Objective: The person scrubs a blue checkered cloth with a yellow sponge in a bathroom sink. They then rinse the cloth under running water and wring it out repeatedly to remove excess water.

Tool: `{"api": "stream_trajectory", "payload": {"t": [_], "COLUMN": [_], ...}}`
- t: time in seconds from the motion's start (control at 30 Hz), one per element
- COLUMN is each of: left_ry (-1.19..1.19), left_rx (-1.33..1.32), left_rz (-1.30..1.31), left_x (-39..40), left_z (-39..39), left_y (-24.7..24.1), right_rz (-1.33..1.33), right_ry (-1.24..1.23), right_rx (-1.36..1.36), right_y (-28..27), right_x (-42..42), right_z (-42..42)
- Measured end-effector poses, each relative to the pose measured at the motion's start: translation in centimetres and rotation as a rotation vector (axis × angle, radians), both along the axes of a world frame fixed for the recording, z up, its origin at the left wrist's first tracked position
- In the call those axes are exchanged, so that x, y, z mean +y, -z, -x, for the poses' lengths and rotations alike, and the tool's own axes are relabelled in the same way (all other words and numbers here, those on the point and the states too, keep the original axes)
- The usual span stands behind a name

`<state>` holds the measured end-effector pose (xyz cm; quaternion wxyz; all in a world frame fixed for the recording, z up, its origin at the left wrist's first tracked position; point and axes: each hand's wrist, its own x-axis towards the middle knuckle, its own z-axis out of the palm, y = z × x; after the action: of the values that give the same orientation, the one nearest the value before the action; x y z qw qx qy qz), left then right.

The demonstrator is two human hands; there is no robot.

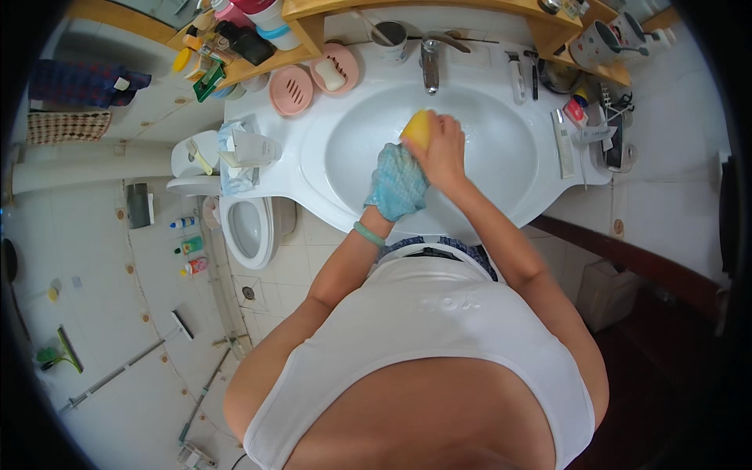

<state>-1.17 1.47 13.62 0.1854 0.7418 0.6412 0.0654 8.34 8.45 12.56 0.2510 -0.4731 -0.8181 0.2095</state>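
Note:
My right hand point(445, 153) grips a rounded yellow block point(416, 128), a sponge or a bar of soap, over the white oval washbasin point(505, 141). Just below it, a textured light-blue cloth, like a bath mitt point(398, 182), covers my left hand point(392, 197) down to the wrist. The fingers inside are hidden. The block's lower end is right by the top of the cloth; whether they touch is unclear. A pale green bangle point(369, 234) circles my left wrist. Beyond my hands stands the chrome faucet point(430, 64); no stream of water shows under it.
Two pink soap dishes point(291, 91) sit at the back left, one with a white soap bar point(330, 75). A cup point(390, 44) stands beside the faucet. Toothpaste-like tubes point(563, 144) lie on the right rim. Wooden shelves point(305, 32) overhang the counter. A toilet point(249, 232) is at left.

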Motion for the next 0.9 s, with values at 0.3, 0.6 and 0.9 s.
{"api": "stream_trajectory", "payload": {"t": [0.3, 0.6, 0.9], "left_ry": [-0.186, -0.080, -0.247], "left_rx": [-0.327, 0.626, 0.840], "left_rz": [-0.482, -0.515, -0.264], "left_x": [-2.0, -4.9, -6.1], "left_z": [1.9, 6.4, 7.9], "left_y": [3.5, 8.9, 6.2], "right_rz": [-0.102, 0.298, -0.097], "right_ry": [-0.147, -0.363, -0.330], "right_rx": [-0.111, -0.067, -0.490], "right_y": [-1.0, -0.3, 5.0], "right_x": [-0.2, 5.5, 6.6], "right_z": [4.2, 15.6, 34.2]}}
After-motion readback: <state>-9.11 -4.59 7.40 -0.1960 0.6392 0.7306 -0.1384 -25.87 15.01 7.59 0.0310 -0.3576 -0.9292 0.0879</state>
